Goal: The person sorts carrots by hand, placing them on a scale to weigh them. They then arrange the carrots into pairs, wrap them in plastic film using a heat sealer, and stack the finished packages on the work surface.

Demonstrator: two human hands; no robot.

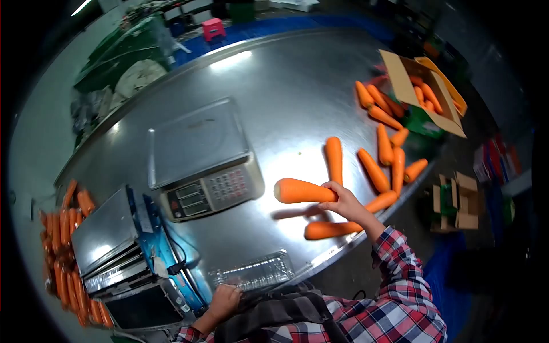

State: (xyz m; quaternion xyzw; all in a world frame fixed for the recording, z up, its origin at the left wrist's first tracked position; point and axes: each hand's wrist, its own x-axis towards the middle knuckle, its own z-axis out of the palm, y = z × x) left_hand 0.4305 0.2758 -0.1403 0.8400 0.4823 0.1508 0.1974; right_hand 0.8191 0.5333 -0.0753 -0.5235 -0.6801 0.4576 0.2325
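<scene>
My right hand (345,204) is closed around the thin end of a large carrot (300,191), held above the metal table with its thick end pointing left. Behind that hand, another carrot (334,159) lies on the table, and one more (329,230) rests near the front edge. My left hand (225,299) has its fingers curled at the left end of a clear plastic tray (257,273); whether it pinches the rim is hard to make out. No carrot lies in the tray. A digital scale (197,143) with a bare plate stands beyond the tray.
Several loose carrots (398,166) lie along the table's right side, near an open cardboard box (398,79) of carrots. At the left stand a blue-sided machine (108,228) and a pile of packed carrots (64,240). The metal table's (286,74) front edge runs close to my body.
</scene>
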